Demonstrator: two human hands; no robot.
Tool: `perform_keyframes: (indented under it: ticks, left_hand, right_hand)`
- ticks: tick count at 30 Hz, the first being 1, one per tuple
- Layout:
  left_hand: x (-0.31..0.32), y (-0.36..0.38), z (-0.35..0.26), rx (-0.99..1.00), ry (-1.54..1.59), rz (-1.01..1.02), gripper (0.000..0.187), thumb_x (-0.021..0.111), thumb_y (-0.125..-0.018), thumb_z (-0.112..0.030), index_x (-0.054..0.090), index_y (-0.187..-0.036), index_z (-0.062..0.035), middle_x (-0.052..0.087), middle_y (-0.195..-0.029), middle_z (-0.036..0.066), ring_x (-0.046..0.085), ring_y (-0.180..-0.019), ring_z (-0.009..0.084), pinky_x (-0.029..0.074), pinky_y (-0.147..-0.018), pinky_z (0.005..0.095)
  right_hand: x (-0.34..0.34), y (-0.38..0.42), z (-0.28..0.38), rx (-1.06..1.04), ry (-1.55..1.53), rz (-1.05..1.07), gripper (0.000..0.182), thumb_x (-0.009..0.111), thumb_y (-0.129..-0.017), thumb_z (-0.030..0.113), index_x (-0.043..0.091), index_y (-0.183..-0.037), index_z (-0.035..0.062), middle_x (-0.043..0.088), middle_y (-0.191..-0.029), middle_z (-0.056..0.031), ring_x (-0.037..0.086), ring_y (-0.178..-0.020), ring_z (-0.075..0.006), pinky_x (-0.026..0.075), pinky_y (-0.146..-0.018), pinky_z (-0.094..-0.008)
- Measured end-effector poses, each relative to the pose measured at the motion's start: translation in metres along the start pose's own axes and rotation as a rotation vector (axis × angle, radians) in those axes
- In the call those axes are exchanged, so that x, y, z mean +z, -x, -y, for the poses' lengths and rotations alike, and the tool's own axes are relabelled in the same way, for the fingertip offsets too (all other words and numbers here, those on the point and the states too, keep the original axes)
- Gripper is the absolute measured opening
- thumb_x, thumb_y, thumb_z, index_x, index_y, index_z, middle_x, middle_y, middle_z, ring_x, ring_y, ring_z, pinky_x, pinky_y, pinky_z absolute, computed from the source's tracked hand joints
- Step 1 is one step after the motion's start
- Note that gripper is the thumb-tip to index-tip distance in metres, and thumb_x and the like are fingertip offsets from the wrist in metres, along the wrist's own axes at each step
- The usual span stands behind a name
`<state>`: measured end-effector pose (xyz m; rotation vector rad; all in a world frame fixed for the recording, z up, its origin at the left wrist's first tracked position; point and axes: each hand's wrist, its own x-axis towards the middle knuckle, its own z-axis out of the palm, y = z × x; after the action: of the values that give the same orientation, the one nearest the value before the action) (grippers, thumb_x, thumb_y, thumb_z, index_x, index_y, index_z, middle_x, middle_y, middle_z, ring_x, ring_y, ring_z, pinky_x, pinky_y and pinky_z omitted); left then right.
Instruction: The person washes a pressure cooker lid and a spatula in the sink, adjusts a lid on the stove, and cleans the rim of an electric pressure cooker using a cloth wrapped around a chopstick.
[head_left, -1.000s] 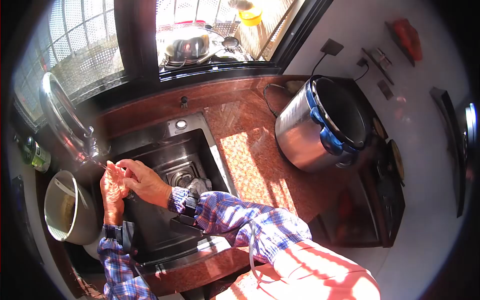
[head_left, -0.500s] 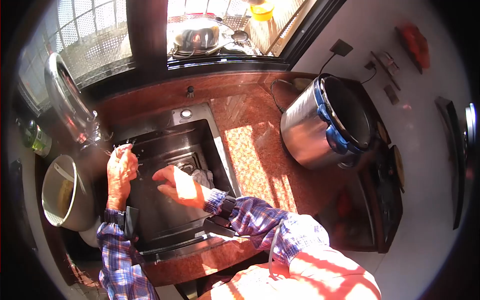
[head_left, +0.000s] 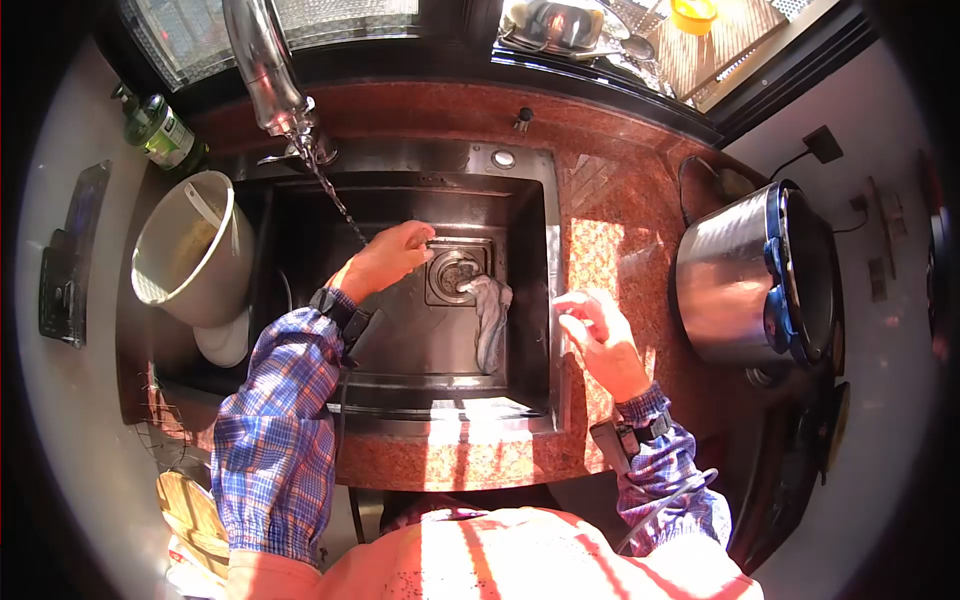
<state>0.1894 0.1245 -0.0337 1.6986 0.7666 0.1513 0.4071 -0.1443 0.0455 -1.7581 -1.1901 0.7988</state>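
Observation:
My left hand (head_left: 388, 258) reaches into the dark steel sink (head_left: 300, 330), fingers loosely curled, under the thin stream of water (head_left: 338, 205) falling from the chrome tap (head_left: 265, 70). It holds nothing that I can see. A grey cloth (head_left: 489, 318) lies in the basin beside the round drain (head_left: 455, 272). My right hand (head_left: 600, 335) hovers over the sink's right rim and the red granite counter (head_left: 600, 250), fingers apart and empty.
A white bucket (head_left: 190, 250) stands at the sink's left with a white dish below it. A green bottle (head_left: 160, 128) is at the back left. A steel cooker pot with blue handles (head_left: 750, 280) sits on the counter at right. Windows run along the back.
My view has swung left and down over the sink. My right hand left the basin and moved to the right rim. My left hand moved from the tap toward the drain.

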Motion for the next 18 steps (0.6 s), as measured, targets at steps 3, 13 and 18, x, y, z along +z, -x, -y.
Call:
perform_keyframes:
  ticks: [3, 13, 18]
  left_hand:
    - [0.023, -0.017, 0.018, 0.074, -0.245, 0.04, 0.038, 0.063, -0.088, -0.013, 0.053, -0.123, -0.0021, 0.058, -0.105, 0.011, 0.057, -0.099, 0.0208, 0.048, -0.084, 0.0354]
    - [0.055, -0.006, 0.075, -0.382, -0.809, 0.188, 0.047, 0.066, -0.077, -0.006, 0.05, -0.121, -0.0107, 0.046, -0.135, 0.017, 0.047, -0.126, 0.0416, 0.045, -0.1, 0.0458]
    - [0.06, 0.015, 0.086, -0.322, -0.911, 0.172, 0.06, 0.08, -0.071, -0.01, 0.049, -0.123, -0.0083, 0.047, -0.132, 0.018, 0.049, -0.122, 0.042, 0.046, -0.099, 0.0479]
  right_hand:
    - [-0.03, 0.016, -0.011, -0.022, 0.188, -0.08, 0.019, 0.058, -0.093, 0.001, 0.061, -0.111, 0.0025, 0.062, -0.102, -0.0044, 0.057, -0.084, -0.0102, 0.049, -0.072, -0.0256]
    - [-0.062, 0.055, -0.031, 0.174, 0.009, -0.08, 0.02, 0.061, -0.09, 0.001, 0.064, -0.109, 0.0034, 0.061, -0.106, -0.0078, 0.063, -0.092, -0.0164, 0.052, -0.078, -0.0295]
    - [-0.069, 0.044, -0.037, 0.102, 0.019, -0.053, 0.019, 0.06, -0.09, -0.002, 0.064, -0.108, 0.002, 0.061, -0.107, -0.0079, 0.063, -0.095, -0.017, 0.051, -0.08, -0.027]
